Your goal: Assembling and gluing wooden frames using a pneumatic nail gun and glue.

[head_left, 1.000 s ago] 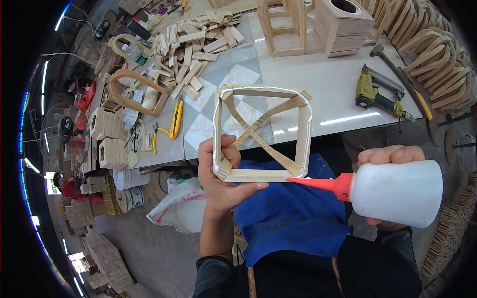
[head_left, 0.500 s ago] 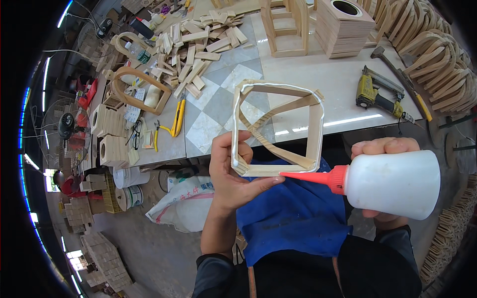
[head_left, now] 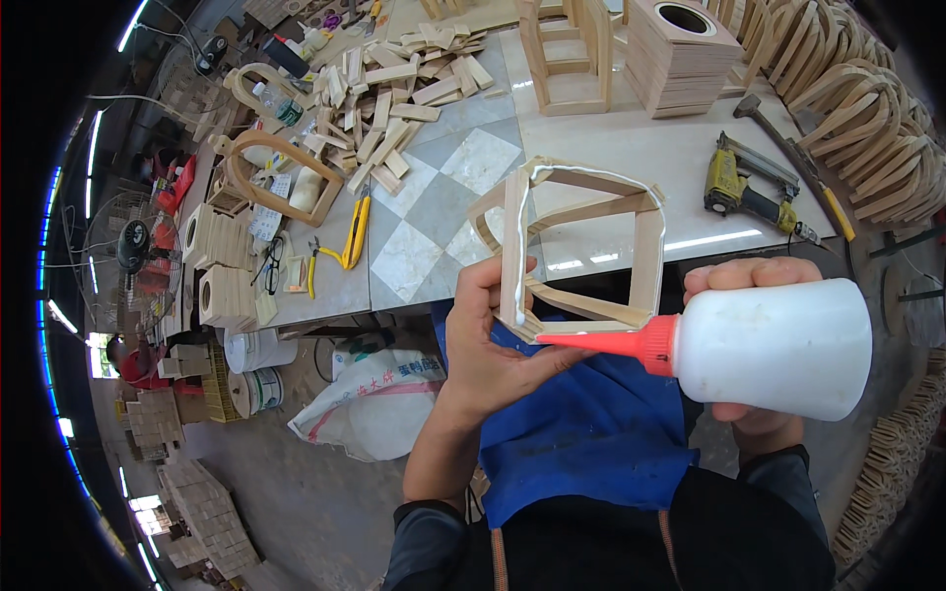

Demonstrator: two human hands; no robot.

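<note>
the wooden frame [head_left: 646, 261] looks light and stiff, though its white bead [head_left: 519, 317] is probably slippery; the bare lower corner seems the best hold. the left hand [head_left: 493, 364] clamps it there, near the edge of the worktable [head_left: 631, 133]. it is pale and open, 4-sided at the rim. the right hand [head_left: 754, 274] wraps a squeeze bottle [head_left: 774, 347], likely soft, its red nozzle [head_left: 606, 342] at the lower bar.

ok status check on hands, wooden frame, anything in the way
Left hand gripping wooden frame, right hand around white bottle. White bead along frame's left and top edges. Red nozzle by lower edge, nothing seen between them.
</note>
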